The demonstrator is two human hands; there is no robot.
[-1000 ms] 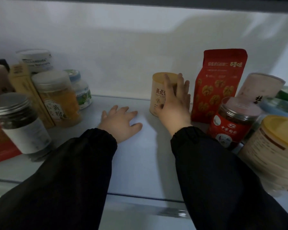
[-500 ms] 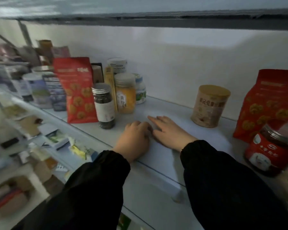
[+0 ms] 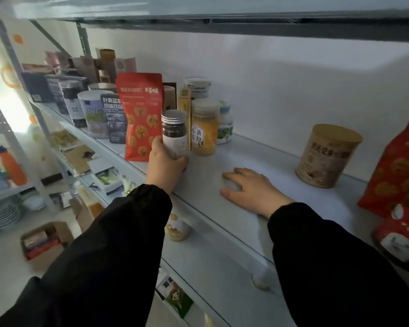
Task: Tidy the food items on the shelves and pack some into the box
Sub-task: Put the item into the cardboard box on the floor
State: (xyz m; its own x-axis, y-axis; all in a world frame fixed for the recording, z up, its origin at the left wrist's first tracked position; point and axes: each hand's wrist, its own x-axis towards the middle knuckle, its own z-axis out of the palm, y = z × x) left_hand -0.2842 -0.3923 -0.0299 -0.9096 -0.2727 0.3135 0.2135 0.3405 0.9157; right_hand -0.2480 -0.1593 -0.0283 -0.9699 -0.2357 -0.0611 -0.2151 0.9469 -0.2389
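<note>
At the lower left of the frame, down on the floor, the open cardboard box (image 3: 45, 241) already has a few packets in it. Moving right along the shelf (image 3: 222, 223), a red walnut pouch (image 3: 139, 119) stands upright. Just beside it is the dark-filled jar (image 3: 174, 131) with a ribbed metal lid, left of centre near the shelf's front edge. Our left hand (image 3: 165, 166) has it: fingers and thumb are wrapped round its lower half, over the white label. We judge the jar rigid and smooth-walled, glass or hard plastic we cannot tell, and probably light for its size. The labelled middle gives the better purchase; the lid could turn if gripped there. It stands close against a yellow-powder jar (image 3: 204, 128), so a straight lift seems safer than a tilt. Right of centre, our right hand (image 3: 250, 187) lies flat on the bare shelf, fingers spread and holding nothing. Further right a tan canister (image 3: 326, 154) stands well apart, and another red pouch (image 3: 397, 166) is at the right edge.
</note>
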